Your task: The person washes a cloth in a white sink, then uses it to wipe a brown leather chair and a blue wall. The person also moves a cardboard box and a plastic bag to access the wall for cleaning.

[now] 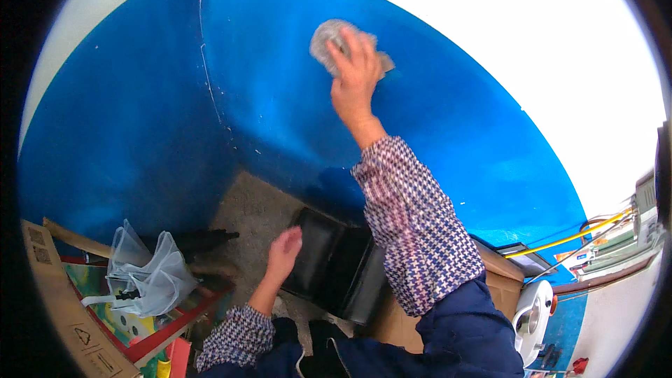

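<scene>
My right hand (pixel 358 71) is raised against the blue-painted wall (pixel 283 63). Its spread fingers press on a greyish-white wad (pixel 321 44), blurred, so I cannot tell whether it is cloth or a scouring pad. A small tan flat piece (pixel 387 64) sticks out beside the same hand, partly covered by it. Lower down, my left hand (pixel 285 251) hangs with loosely bent fingers and holds nothing. In the picture it overlaps the edge of a black box-like object (pixel 328 260) on the floor; whether they touch is unclear.
Cardboard (pixel 68 320) borders the lower left, near a translucent plastic umbrella or bag (pixel 152 278) and a red-edged colourful panel (pixel 178 320). A brown carton (pixel 501 286), a white appliance (pixel 533 315) and a yellow pipe (pixel 567 233) stand at right. Concrete floor (pixel 252 205) shows at the corner.
</scene>
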The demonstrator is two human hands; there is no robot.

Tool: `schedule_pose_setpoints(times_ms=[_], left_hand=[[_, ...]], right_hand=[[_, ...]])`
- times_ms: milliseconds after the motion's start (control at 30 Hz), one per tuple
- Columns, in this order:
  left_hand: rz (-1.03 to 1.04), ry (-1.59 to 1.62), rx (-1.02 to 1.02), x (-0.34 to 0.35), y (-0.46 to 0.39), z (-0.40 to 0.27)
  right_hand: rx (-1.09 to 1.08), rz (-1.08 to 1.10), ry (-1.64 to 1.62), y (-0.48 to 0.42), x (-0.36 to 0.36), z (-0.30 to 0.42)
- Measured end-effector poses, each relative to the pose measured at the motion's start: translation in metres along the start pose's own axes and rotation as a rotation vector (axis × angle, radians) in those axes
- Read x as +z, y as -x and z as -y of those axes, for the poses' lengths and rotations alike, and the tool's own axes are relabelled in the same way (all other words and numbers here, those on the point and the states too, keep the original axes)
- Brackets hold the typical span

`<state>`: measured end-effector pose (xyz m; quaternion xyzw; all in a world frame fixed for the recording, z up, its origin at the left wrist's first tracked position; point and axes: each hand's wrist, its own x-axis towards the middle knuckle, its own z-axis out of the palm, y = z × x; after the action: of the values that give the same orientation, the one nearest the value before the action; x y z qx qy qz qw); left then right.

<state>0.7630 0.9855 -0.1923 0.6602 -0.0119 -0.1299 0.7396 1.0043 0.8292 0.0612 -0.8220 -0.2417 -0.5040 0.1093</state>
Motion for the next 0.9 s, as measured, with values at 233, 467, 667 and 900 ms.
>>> schedule_pose_setpoints(times_ms=[233, 467, 667, 900], left_hand=[[0.093, 0.947, 0.163, 0.035, -0.087, -0.19], [-0.158, 0.602, 0.455, 0.083, -0.103, -0.245], [-0.578, -0.371, 1.255, 0.21, -0.167, -0.292], [-0.689, -0.64, 1.391, 0.252, -0.202, -0.272]], right_hand=[[0.593, 0.381, -1.14, 0.068, -0.076, 0.08], [0.185, 0.296, -0.397, 0.04, -0.184, -0.012], [0.356, 0.059, -0.385, 0.064, -0.241, -0.047], [0.357, 0.131, -0.242, 0.096, -0.247, -0.05]])
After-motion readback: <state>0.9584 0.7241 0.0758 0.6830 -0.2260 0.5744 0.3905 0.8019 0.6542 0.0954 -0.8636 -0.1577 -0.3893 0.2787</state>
